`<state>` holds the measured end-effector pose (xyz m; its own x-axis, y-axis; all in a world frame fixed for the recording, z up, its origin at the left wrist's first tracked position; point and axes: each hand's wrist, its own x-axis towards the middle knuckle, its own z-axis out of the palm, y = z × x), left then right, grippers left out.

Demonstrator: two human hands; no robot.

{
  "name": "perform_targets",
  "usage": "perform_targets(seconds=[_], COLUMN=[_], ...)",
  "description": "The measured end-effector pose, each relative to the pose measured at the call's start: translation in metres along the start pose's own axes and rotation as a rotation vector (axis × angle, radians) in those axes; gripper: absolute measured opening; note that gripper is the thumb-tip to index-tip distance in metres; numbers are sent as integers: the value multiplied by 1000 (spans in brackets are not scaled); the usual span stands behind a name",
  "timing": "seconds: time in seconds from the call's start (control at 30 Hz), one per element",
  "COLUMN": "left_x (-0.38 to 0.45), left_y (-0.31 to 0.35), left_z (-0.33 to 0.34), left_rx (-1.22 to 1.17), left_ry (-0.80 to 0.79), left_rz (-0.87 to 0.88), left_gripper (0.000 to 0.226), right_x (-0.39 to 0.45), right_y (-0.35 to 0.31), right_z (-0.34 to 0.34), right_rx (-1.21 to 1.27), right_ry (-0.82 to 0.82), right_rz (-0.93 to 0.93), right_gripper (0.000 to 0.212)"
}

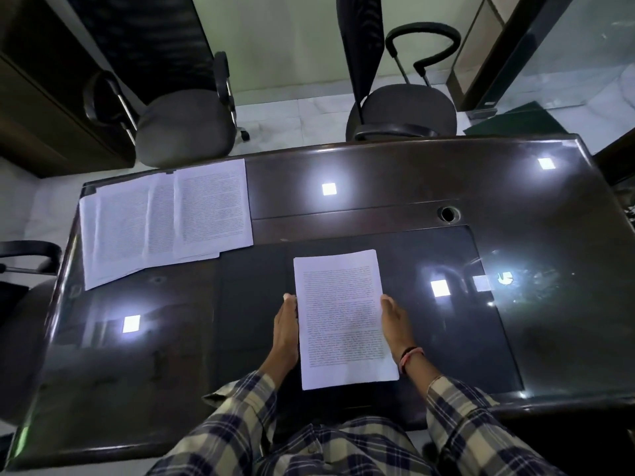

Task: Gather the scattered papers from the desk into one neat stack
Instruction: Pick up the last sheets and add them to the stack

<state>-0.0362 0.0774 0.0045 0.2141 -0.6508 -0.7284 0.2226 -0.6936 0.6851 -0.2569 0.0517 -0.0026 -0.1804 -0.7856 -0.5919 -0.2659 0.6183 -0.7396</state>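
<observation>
One held paper stack (343, 321), one overlapping paper spread (165, 218), three chairs (185, 132).

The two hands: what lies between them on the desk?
In the head view, a squared stack of printed papers lies between the left hand and right hand, flanked on both long edges.

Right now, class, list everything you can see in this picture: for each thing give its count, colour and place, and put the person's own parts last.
Paper stack: one, white, printed, desk centre, between the hands.
Spread papers: several overlapping, white, printed, desk's far left corner.
Desk: one, dark glossy brown, reflecting ceiling lights.
Cable hole: one, desk's far right part.
Office chairs: two beyond the desk, dark; part of a third at left edge.
Green folder: one, on the floor, far right.
Left hand: flat against the stack's left edge.
Right hand: flat against its right edge.
</observation>
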Motion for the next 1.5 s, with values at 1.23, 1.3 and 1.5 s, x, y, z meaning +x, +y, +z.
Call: perform_targets(seconds=[1.23, 1.3, 1.5], left_x=[194, 203, 233], left_y=[188, 190, 195], left_z=[-345, -341, -341], left_rx=[618, 671, 517], left_ry=[414, 433, 436], left_rz=[112, 108, 2], left_gripper=[59, 51, 16], right_x=[111, 124, 142], right_y=[-204, -201, -206], right_z=[372, 373, 369], right_rx=[-789, -704, -531], right_ry=[153, 159, 81], right_rz=[56, 96, 172], right_gripper=[103, 101, 83])
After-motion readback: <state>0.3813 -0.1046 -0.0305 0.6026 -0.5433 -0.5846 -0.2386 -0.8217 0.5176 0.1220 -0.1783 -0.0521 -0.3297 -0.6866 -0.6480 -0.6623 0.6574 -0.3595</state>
